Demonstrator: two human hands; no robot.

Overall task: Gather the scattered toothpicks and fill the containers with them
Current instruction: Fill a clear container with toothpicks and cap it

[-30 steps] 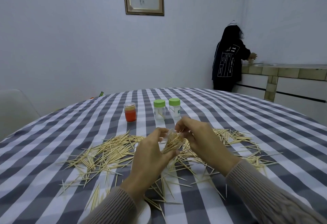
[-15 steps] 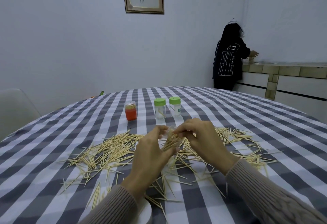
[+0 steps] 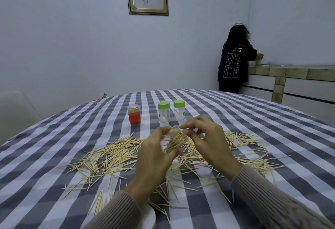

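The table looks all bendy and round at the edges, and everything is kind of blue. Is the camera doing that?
Head view: yes, the wide-angle lens curves the grey-and-white checked tablecloth towards the frame edges. Head view: the light is dim and cool, so the walls look bluish and shadows stay soft. Head view: the pale wooden toothpicks and two green-lidded clear jars are fairly sharp; the person in the black hooded top looks softer.

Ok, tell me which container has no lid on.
The clear container tilted in the left hand, bristling with toothpicks; the orange-based container and both green-capped containers are closed.
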